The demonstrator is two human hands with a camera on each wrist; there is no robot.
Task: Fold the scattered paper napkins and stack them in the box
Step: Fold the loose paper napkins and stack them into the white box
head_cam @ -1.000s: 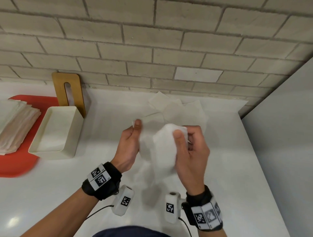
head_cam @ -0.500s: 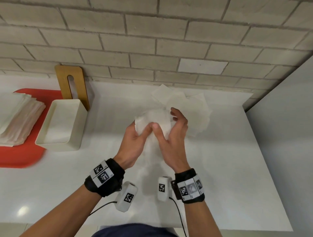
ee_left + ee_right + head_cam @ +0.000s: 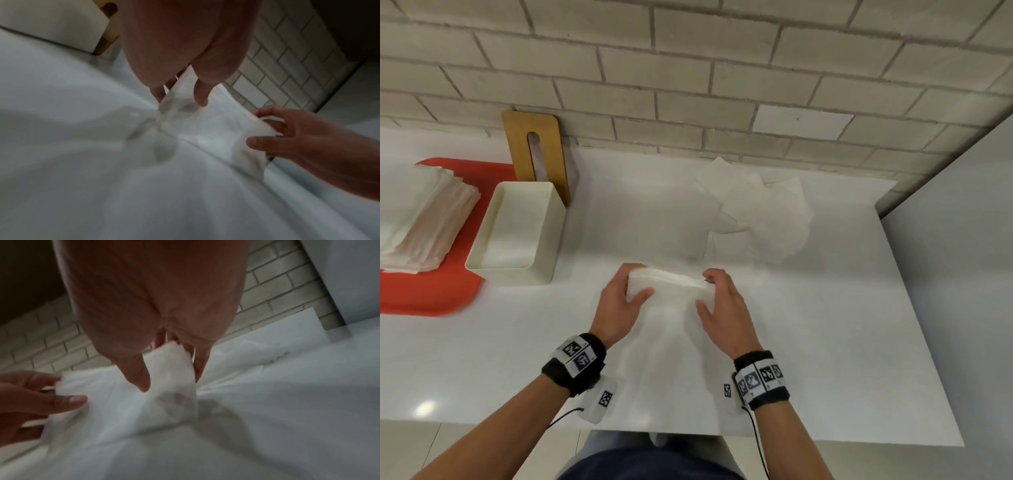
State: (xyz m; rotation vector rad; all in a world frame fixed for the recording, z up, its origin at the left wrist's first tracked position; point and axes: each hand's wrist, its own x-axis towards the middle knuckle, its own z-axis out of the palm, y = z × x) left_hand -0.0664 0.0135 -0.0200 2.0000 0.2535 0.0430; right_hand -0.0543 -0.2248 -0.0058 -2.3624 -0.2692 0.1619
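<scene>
A white paper napkin (image 3: 671, 286) is stretched between both hands just above the white counter, its lower part draping toward me. My left hand (image 3: 625, 294) pinches its left end between thumb and fingers; the left wrist view shows that pinch on the napkin (image 3: 207, 120). My right hand (image 3: 717, 298) pinches the right end, seen close on the napkin (image 3: 170, 369) in the right wrist view. Loose napkins (image 3: 760, 212) lie scattered at the back right. The cream box (image 3: 517, 233) stands open to the left, with a white layer on its bottom.
A red tray (image 3: 424, 294) at the far left carries a stack of napkins (image 3: 417, 216). A wooden lid with a slot (image 3: 536, 152) leans on the brick wall behind the box. A grey panel (image 3: 962, 274) bounds the counter's right side.
The hands have come down from chest height to the counter and spread apart, drawing the bunched napkin out wide between them. The view has tilted downward.
</scene>
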